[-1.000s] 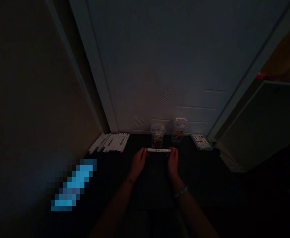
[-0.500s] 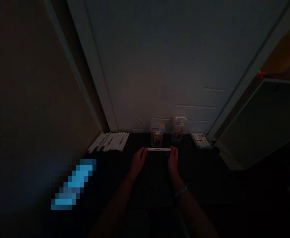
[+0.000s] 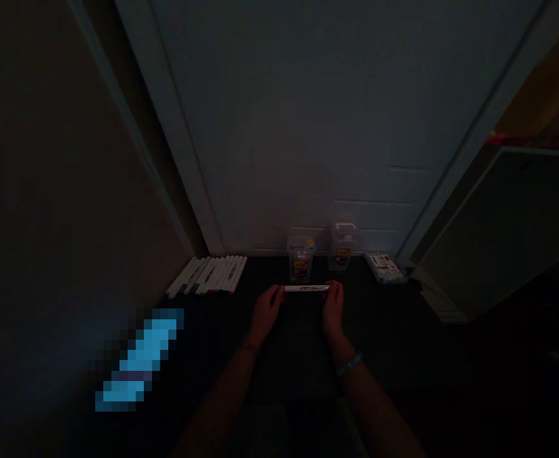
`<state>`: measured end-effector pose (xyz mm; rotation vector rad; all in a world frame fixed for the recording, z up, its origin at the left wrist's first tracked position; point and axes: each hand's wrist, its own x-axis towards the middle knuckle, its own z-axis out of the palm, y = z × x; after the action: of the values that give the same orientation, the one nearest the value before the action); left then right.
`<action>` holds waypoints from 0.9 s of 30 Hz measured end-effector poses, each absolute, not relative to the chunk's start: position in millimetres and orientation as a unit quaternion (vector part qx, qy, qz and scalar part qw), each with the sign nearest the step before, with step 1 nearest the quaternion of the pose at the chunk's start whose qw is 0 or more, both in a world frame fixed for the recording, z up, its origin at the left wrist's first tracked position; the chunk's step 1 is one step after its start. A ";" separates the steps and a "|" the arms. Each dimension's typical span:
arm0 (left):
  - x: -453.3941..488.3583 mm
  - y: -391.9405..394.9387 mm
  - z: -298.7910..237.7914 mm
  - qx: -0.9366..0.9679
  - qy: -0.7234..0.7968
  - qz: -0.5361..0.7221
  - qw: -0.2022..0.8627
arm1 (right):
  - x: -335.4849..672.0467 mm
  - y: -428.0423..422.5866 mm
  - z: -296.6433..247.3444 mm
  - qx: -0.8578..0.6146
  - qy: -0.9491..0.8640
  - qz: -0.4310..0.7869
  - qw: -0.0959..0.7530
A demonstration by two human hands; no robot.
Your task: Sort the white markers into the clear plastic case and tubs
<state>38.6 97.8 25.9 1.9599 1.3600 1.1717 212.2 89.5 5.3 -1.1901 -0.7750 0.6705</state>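
In a very dark scene, a white marker point(image 3: 307, 289) lies level between my two hands over the dark floor. My left hand point(image 3: 266, 310) pinches its left end and my right hand point(image 3: 333, 308) pinches its right end. A light band sits on my right wrist. Just beyond the marker stand two clear plastic containers point(image 3: 300, 257) point(image 3: 342, 247) with coloured labels, against a white door.
A row of several white markers point(image 3: 209, 274) lies on the floor at the left by the door frame. A smaller group of markers point(image 3: 385, 266) lies at the right. A white door point(image 3: 308, 114) fills the back, a wall is at the left, and a dark panel point(image 3: 509, 229) leans at the right.
My hands and the marker have stayed as they were. The view has tipped slightly, so the door and markers sit a little lower left in the picture.
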 end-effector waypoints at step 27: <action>40.1 94.9 28.5 0.697 0.504 0.443 0.253 | 209.1 86.5 12.9 -0.540 -0.356 0.307 0.698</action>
<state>40.1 94.9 28.5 1.8932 1.3708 1.2037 209.1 86.5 12.9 -1.2042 -0.7947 0.6849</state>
